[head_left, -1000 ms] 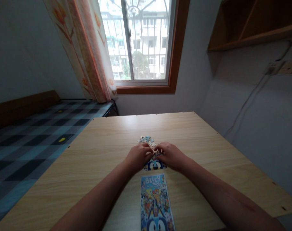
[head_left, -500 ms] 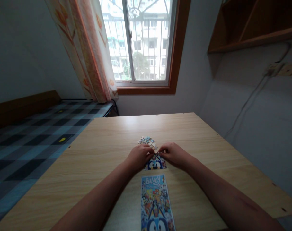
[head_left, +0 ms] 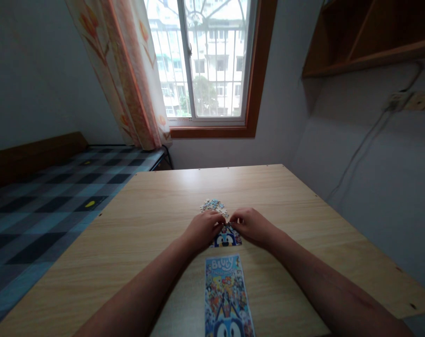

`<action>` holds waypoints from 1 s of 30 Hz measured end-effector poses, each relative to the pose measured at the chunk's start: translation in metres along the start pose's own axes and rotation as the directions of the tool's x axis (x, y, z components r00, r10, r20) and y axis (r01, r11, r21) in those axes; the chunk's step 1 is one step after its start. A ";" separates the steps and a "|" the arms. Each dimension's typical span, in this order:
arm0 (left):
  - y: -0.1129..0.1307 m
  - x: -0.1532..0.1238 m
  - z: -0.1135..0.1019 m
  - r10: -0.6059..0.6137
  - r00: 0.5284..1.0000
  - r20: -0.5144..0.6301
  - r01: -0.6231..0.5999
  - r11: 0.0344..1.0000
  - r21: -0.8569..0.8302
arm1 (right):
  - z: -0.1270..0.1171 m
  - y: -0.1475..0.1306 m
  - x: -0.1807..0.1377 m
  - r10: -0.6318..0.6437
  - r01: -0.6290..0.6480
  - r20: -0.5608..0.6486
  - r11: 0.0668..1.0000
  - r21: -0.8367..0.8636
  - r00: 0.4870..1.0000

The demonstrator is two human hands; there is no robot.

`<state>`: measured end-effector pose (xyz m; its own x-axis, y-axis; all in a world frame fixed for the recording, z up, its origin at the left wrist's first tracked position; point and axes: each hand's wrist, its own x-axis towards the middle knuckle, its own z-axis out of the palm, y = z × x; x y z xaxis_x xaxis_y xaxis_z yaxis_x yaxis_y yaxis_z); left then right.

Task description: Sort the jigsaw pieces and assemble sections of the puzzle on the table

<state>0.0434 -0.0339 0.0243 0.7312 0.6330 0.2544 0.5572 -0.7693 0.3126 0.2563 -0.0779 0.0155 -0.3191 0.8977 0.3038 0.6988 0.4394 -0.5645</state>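
A partly assembled jigsaw puzzle point(head_left: 225, 241) with a blue cartoon dog's face lies on the wooden table. My left hand point(head_left: 208, 226) bends over its upper left part, fingers closed on the puzzle's top edge. Across from it, my right hand point(head_left: 249, 223) pinches at the upper right edge, thumb and fingers together on what looks like a small puzzle piece, mostly hidden. The fingertips of both hands almost meet. Just beyond them is a pile of loose puzzle pieces point(head_left: 212, 205). Closer to me lies a printed picture sheet point(head_left: 226, 290) showing the same dog and the word "Bluey".
The light wooden table point(head_left: 156, 215) reaches toward a window point(head_left: 215, 70) with an orange floral curtain point(head_left: 123, 70). On the left stands a bed point(head_left: 58, 201) with a checked cover. A wooden shelf point(head_left: 370, 42) and a cable point(head_left: 359, 147) are on the right wall.
Both hands stay at the puzzle's top edge. The fingertips have shifted very slightly, the right ones a touch to the left. The pile and the picture sheet lie as before.
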 end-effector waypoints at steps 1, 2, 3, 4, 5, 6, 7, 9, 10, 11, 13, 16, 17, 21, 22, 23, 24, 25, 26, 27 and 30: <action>0.000 0.000 0.000 0.001 1.000 0.001 -0.001 1.000 -0.001 | 0.000 0.000 0.000 -0.002 0.002 0.000 1.000 0.002 1.000; 0.000 0.000 0.000 0.003 1.000 -0.001 -0.003 1.000 -0.002 | 0.000 0.000 0.000 -0.005 0.005 -0.001 1.000 0.004 1.000; 0.000 0.000 0.000 0.006 1.000 -0.003 -0.006 1.000 -0.003 | 0.000 0.000 0.000 -0.007 0.007 -0.002 1.000 0.008 1.000; 0.000 -0.001 0.000 0.009 1.000 -0.005 -0.009 1.000 -0.003 | 0.000 0.000 0.000 -0.008 0.008 -0.002 1.000 0.010 1.000; 0.000 -0.001 0.000 0.012 1.000 -0.006 -0.012 1.000 -0.003 | 0.000 0.000 0.000 -0.009 0.009 -0.002 1.000 0.011 1.000; 0.000 -0.001 0.000 0.012 1.000 -0.008 -0.012 1.000 -0.002 | 0.000 0.000 -0.001 -0.011 0.011 -0.003 1.000 0.010 1.000; 0.000 -0.001 0.000 0.010 1.000 -0.010 -0.010 1.000 -0.002 | 0.000 0.000 -0.001 -0.013 0.013 -0.003 1.000 0.006 1.000; 0.001 -0.001 -0.001 0.001 1.000 -0.011 -0.001 1.000 -0.002 | -0.001 -0.001 -0.001 -0.021 0.021 -0.003 1.000 -0.009 1.000; 0.001 -0.001 -0.001 -0.003 1.000 -0.011 0.003 1.000 -0.001 | -0.001 -0.001 -0.001 -0.025 0.025 -0.003 1.000 -0.018 1.000; 0.002 -0.001 -0.001 -0.006 1.000 -0.008 0.006 1.000 0.000 | -0.001 -0.001 -0.002 -0.029 0.029 -0.002 0.999 -0.026 1.000; 0.002 -0.001 -0.001 -0.006 1.000 0.001 0.006 1.000 0.007 | -0.002 -0.002 -0.002 -0.034 0.034 -0.001 0.999 -0.038 0.999; 0.001 -0.001 -0.002 0.014 1.000 0.016 -0.014 0.999 0.030 | -0.001 -0.002 -0.002 -0.034 0.034 0.005 0.998 -0.051 0.999; 0.001 -0.001 -0.002 0.021 1.000 0.018 -0.022 0.999 0.036 | -0.001 -0.001 -0.002 -0.033 0.034 0.008 0.998 -0.055 0.999; 0.000 -0.001 -0.002 0.035 0.999 0.021 -0.036 0.998 0.047 | -0.001 -0.001 -0.002 -0.041 0.042 0.011 0.996 -0.076 0.999; 0.000 -0.002 -0.001 0.037 0.999 0.022 -0.038 0.998 0.051 | -0.001 -0.001 -0.002 -0.044 0.045 0.012 0.996 -0.083 0.999; 0.000 -0.002 -0.001 0.039 0.999 0.024 -0.040 0.998 0.056 | -0.001 -0.001 -0.001 -0.047 0.048 0.013 0.995 -0.088 0.999; 0.000 -0.002 -0.001 0.039 0.999 0.026 -0.041 0.997 0.062 | -0.001 -0.001 -0.001 -0.049 0.051 0.015 0.994 -0.092 0.999; -0.001 -0.002 -0.001 0.039 0.999 0.027 -0.041 0.997 0.066 | -0.001 -0.001 -0.001 -0.053 0.054 0.016 0.994 -0.095 0.998; -0.001 -0.001 0.000 0.037 0.999 0.028 -0.039 0.997 0.070 | -0.001 -0.002 -0.001 -0.056 0.057 0.015 0.993 -0.099 0.998; -0.001 -0.001 0.000 0.034 0.999 0.030 -0.036 0.997 0.071 | -0.001 -0.002 -0.001 -0.058 0.059 0.016 0.993 -0.103 0.998; -0.002 -0.001 0.001 0.021 0.999 0.034 -0.023 0.998 0.064 | -0.001 -0.003 -0.001 -0.053 0.055 0.013 0.992 -0.117 0.998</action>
<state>0.0417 -0.0332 0.0222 0.7560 0.6131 0.2294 0.5638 -0.7879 0.2478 0.2552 -0.0799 0.0172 -0.3644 0.8733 0.3233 0.7501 0.4810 -0.4538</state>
